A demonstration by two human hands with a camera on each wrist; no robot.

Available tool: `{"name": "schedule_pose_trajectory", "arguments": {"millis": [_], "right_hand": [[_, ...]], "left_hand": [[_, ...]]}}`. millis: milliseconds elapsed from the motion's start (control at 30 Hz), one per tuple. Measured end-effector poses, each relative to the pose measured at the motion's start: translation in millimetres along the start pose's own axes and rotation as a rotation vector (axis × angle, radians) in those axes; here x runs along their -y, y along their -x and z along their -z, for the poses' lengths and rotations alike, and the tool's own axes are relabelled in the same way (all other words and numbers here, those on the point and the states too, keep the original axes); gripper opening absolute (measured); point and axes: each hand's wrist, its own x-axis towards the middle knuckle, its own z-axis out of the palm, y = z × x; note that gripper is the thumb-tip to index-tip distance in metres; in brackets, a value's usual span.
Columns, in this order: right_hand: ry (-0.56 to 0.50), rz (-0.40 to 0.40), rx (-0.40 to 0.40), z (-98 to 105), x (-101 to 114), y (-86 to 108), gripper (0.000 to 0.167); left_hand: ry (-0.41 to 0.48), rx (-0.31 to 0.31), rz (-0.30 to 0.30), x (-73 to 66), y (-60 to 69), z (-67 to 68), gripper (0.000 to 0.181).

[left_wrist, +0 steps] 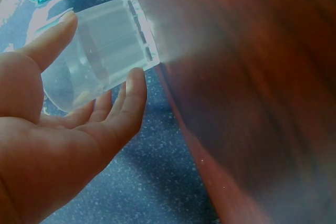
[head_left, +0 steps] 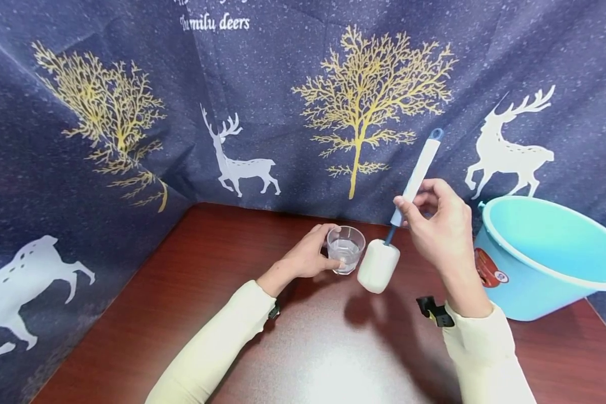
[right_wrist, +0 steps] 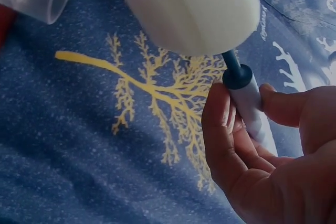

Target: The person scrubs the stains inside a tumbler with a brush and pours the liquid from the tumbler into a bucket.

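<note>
My left hand grips a clear drinking glass, thumb on the near side and fingers around the back. Clear liquid shows inside it. In the left wrist view the glass has its base at the tabletop; whether it touches cannot be told. My right hand pinches the pale blue handle of a sponge bottle brush, with its white sponge head down. That head hangs just right of the glass, outside it, above the table. The right wrist view shows thumb and fingers around the handle.
A light blue bucket with a red label stands at the right on the brown wooden table. Behind the table hangs a dark blue cloth printed with deer and yellow trees. Black wrist bands sit at both sleeves.
</note>
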Motion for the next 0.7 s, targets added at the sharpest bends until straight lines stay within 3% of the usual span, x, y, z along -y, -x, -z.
{"name": "schedule_pose_trajectory", "arguments": {"millis": [200, 700], "right_hand": [[-0.001, -0.021, 0.102, 3.2, -14.1, 1.2, 0.029], [-0.017, -0.186, 0.447, 0.5, -44.7, 4.9, 0.027]], "left_hand": [[-0.025, -0.003, -0.018, 1.2, -1.2, -1.0, 0.077], [-0.005, 0.001, -0.011, -0.4, -1.2, 0.5, 0.076]]}}
